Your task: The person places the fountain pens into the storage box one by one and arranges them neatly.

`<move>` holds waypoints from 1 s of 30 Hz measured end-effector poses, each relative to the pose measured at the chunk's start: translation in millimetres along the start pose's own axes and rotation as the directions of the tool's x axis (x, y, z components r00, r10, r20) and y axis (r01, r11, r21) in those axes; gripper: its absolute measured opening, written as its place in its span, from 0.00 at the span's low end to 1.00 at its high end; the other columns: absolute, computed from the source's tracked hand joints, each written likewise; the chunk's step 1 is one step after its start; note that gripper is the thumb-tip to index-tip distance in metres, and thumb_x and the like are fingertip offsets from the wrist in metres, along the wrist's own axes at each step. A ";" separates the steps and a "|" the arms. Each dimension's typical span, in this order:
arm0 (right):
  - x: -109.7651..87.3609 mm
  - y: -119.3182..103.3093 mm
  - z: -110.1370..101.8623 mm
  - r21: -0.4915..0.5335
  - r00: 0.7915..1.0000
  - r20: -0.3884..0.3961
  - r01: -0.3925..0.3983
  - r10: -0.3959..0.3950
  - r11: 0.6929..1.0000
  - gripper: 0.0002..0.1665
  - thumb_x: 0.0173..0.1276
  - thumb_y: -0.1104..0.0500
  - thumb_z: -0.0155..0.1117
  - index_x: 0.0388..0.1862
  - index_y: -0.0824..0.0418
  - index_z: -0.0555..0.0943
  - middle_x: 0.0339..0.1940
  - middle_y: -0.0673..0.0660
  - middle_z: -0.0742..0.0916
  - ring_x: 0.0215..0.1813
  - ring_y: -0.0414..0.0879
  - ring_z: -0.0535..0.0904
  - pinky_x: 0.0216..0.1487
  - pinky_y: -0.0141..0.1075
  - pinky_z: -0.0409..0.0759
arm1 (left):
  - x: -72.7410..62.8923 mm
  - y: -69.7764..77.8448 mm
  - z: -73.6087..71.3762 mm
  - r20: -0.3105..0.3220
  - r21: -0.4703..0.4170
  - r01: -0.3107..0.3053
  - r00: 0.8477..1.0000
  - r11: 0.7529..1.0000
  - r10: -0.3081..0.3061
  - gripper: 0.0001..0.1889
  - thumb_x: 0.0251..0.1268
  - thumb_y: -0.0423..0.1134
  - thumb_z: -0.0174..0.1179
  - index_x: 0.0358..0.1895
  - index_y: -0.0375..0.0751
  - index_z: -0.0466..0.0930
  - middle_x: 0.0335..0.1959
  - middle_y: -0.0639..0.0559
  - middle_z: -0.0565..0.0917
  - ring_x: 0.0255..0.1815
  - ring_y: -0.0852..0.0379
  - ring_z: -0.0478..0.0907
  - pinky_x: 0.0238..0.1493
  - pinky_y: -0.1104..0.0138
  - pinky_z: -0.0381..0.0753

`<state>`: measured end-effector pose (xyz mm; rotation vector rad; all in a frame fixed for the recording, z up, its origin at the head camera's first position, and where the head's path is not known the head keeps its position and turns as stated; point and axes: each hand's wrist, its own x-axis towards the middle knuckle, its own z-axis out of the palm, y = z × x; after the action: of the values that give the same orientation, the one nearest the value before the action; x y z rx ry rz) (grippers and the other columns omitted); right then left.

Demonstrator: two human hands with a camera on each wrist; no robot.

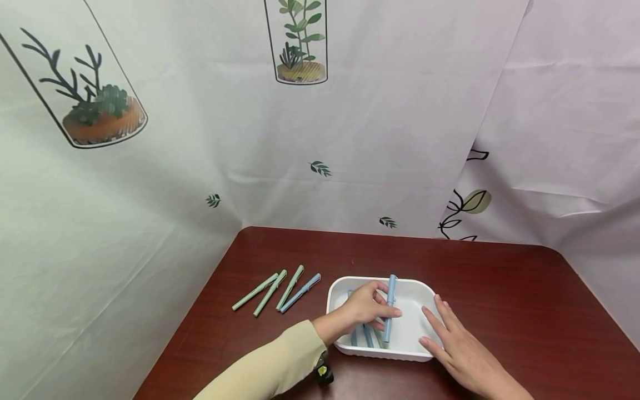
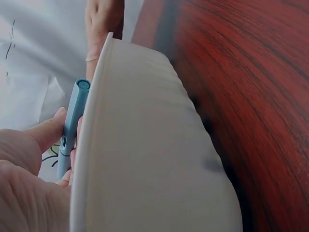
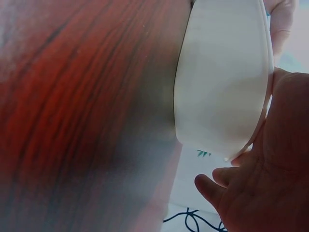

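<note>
My left hand (image 1: 364, 305) pinches a blue pen (image 1: 390, 308) between thumb and fingers, above the white tray (image 1: 415, 355). In the left wrist view the same blue pen (image 2: 73, 121) stands nearly upright beside the tray's rim. Several blue and green pens lie in the tray, partly hidden under that hand. My right hand (image 1: 462, 353) rests at the tray's right rim with its fingers extended. The right wrist view shows that hand (image 3: 270, 159) touching the edge of the tray (image 3: 222, 77).
Left of the tray, several green pens (image 1: 270, 293) and one blue pen (image 1: 300, 293) lie on the dark red table (image 1: 505, 289). A patterned white cloth (image 1: 375, 139) hangs behind the table.
</note>
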<state>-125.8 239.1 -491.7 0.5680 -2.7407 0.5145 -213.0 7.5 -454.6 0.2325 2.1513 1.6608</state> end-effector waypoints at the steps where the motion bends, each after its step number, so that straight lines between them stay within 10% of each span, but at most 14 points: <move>1: 0.1 -0.1 0.1 -0.006 1.000 0.005 -0.005 0.005 1.000 0.37 0.72 0.43 0.64 0.75 0.56 0.72 0.80 0.65 0.64 0.83 0.40 0.43 0.76 0.29 0.56 | 0.7 -0.1 1.4 0.001 0.002 0.002 1.000 1.000 -0.002 0.22 0.54 0.31 0.76 0.49 0.43 0.76 0.30 0.50 0.76 0.19 0.59 0.78 0.22 0.58 0.86; 5: -0.4 -0.3 1.2 -0.023 1.000 0.008 -0.012 0.012 1.000 0.37 0.72 0.42 0.64 0.75 0.55 0.72 0.80 0.64 0.64 0.83 0.43 0.46 0.71 0.42 0.69 | 2.9 -0.3 6.5 0.006 0.018 0.014 1.000 1.000 -0.014 0.21 0.55 0.31 0.76 0.48 0.43 0.75 0.30 0.49 0.77 0.18 0.59 0.79 0.22 0.58 0.86; 10: -1.0 0.7 2.1 0.006 1.000 -0.017 0.011 -0.011 1.000 0.37 0.72 0.44 0.65 0.75 0.57 0.72 0.79 0.67 0.65 0.83 0.38 0.41 0.67 0.12 0.34 | 5.2 0.2 14.0 0.011 0.022 0.017 1.000 1.000 -0.018 0.20 0.55 0.31 0.76 0.46 0.43 0.74 0.29 0.49 0.77 0.16 0.58 0.79 0.22 0.57 0.86; 23: -1.2 1.3 2.0 0.014 0.999 -0.040 0.031 -0.030 0.999 0.37 0.72 0.45 0.66 0.75 0.58 0.71 0.79 0.67 0.65 0.82 0.33 0.38 0.68 0.14 0.33 | 7.4 -1.8 28.2 0.017 0.069 0.067 0.998 0.995 -0.069 0.19 0.56 0.32 0.75 0.45 0.43 0.73 0.28 0.49 0.77 0.13 0.58 0.76 0.21 0.60 0.86; 30: -0.6 0.4 1.5 -0.004 1.000 -0.026 0.010 -0.010 1.000 0.37 0.72 0.45 0.65 0.76 0.56 0.70 0.79 0.67 0.65 0.83 0.53 0.52 0.67 0.14 0.32 | 10.0 -3.5 35.4 0.010 0.119 0.065 0.998 0.991 -0.067 0.19 0.57 0.32 0.75 0.43 0.42 0.72 0.25 0.50 0.79 0.12 0.58 0.77 0.19 0.62 0.84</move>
<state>-125.7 239.0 -493.4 0.5697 -2.7127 0.5111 -206.8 41.6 -467.4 0.2043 2.2252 1.4927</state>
